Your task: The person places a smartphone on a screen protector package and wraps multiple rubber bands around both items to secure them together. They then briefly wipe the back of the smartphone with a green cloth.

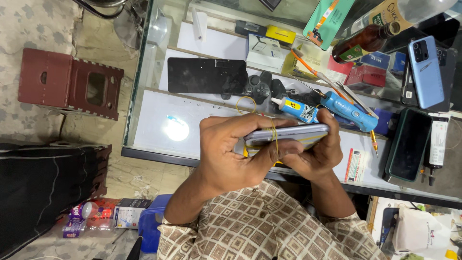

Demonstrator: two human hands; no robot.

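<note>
Both hands, left hand [226, 154] and right hand [317, 154], clamp the phone [288, 133] edge-on above the glass counter [159, 125]; its yellow rubber band [274, 139] may snap off if overstretched.

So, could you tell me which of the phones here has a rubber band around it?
The silver phone held edge-on in both hands, with a yellow band; the light blue phone and dark green-edged phone lie bare on the glass counter.

brown bottle [366, 41], blue phone [426, 71], red stool [70, 83]
</note>
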